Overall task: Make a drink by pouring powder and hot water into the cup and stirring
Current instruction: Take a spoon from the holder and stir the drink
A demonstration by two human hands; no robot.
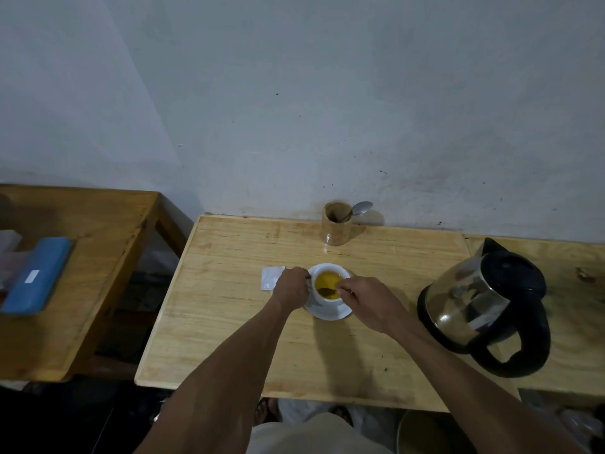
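A white cup (328, 269) of yellow liquid stands on a white saucer (330, 312) in the middle of the wooden table (229, 322). My left hand (292, 287) grips the cup's left side. My right hand (363, 301) pinches the handle of a spoon (327, 291) whose bowl sits in the liquid. A white powder sachet (270, 277) lies flat just left of the cup, partly behind my left hand. The steel kettle (481, 304) with black lid and handle stands to the right.
A wooden holder (337, 228) with another spoon (358, 208) stands at the back edge by the wall. A second wooden table (98, 257) to the left carries a blue box (39, 276). A gap separates the two tables.
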